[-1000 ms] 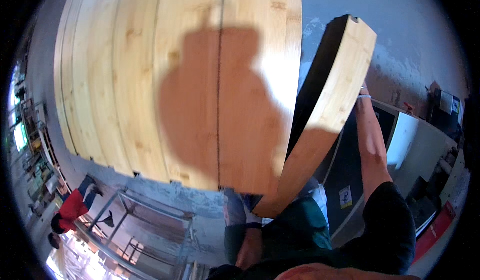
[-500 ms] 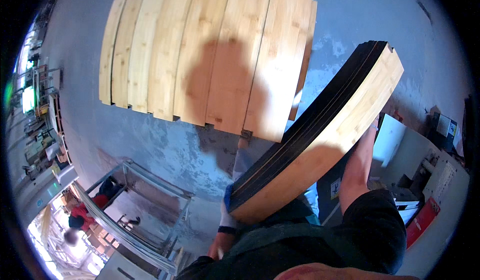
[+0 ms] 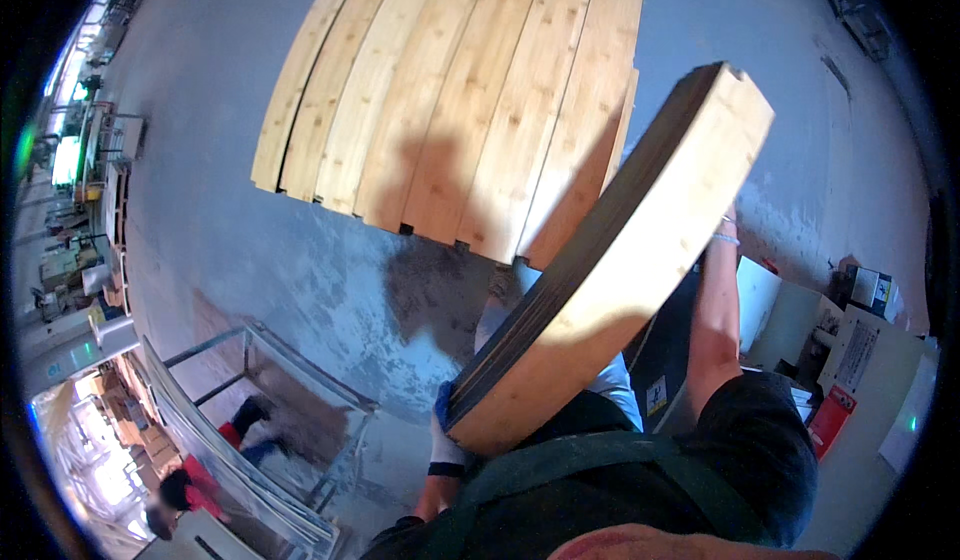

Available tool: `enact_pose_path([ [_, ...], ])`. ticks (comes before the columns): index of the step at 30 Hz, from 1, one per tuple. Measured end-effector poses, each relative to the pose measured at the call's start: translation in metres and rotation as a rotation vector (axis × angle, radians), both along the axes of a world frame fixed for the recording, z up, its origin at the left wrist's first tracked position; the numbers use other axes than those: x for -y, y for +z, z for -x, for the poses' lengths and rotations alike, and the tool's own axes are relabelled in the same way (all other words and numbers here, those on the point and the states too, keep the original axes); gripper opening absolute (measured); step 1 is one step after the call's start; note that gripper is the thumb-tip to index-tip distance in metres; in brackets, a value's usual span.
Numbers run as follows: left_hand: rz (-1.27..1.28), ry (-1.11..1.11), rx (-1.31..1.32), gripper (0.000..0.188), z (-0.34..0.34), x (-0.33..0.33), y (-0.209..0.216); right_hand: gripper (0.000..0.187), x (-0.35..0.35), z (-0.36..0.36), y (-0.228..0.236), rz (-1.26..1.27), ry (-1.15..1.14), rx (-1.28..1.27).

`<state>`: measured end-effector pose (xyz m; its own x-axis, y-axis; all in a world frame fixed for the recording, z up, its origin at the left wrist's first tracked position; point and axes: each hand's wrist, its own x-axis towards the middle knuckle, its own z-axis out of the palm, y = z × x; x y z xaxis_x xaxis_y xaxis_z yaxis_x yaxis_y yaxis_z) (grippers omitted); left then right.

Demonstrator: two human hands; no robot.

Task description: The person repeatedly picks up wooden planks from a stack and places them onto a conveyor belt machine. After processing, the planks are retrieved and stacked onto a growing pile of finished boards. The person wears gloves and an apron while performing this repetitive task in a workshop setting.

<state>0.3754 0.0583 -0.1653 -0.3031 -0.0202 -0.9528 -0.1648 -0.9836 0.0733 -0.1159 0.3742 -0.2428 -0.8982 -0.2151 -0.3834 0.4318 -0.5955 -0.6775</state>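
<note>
Carrying a stack of wooden boards [image 3: 610, 270], the person holds it slantwise across the middle-right of the frame, one end low near the centre bottom and the other high at upper right. The stack's broad face is pale, smooth bamboo-like wood with fine grain; its side shows many thin dark-edged layers pressed together, and its top end is rounded. The left hand [image 3: 445, 430], in a blue and white glove, sits under the stack's lower end at centre bottom, its fingers wrapped up against the dark layered edge. The right hand [image 3: 728, 222] reaches up along the stack's right side in the right half of the frame; its fingers are hidden behind the wood, so their grip cannot be told, though the bare forearm runs straight up to the board with a thin wristband at the wrist.

In the upper middle lies a pallet of long pale planks [image 3: 450, 100], laid side by side, flat on the grey, patchy concrete floor [image 3: 250, 230]. A metal frame rack [image 3: 270, 380] stands at lower left. White cabinets [image 3: 850, 350] fill the right edge.
</note>
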Motion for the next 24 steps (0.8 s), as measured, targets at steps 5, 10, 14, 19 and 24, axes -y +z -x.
enact_pose_path([
  [5, 0.113, -0.054, -0.055, 0.061, 0.029, 0.037, 0.018, 0.051, 0.117, 0.045, 0.036, 0.052, 0.074, -0.102],
  [10, 0.137, 0.067, -0.233, 0.065, 0.021, 0.084, -0.029, 0.051, 0.231, 0.086, 0.045, 0.073, 0.101, -0.126],
  [14, 0.204, 0.086, -0.154, 0.064, 0.054, 0.117, -0.019, 0.051, 0.303, 0.116, 0.050, 0.045, 0.128, -0.138],
  [19, 0.231, 0.123, -0.306, 0.063, 0.046, 0.153, -0.068, 0.052, 0.345, 0.164, 0.023, -0.159, 0.115, -0.191],
  [24, 0.303, 0.055, -0.261, 0.059, 0.079, 0.184, -0.088, 0.051, 0.315, 0.209, 0.004, -0.870, 0.145, -0.298],
])
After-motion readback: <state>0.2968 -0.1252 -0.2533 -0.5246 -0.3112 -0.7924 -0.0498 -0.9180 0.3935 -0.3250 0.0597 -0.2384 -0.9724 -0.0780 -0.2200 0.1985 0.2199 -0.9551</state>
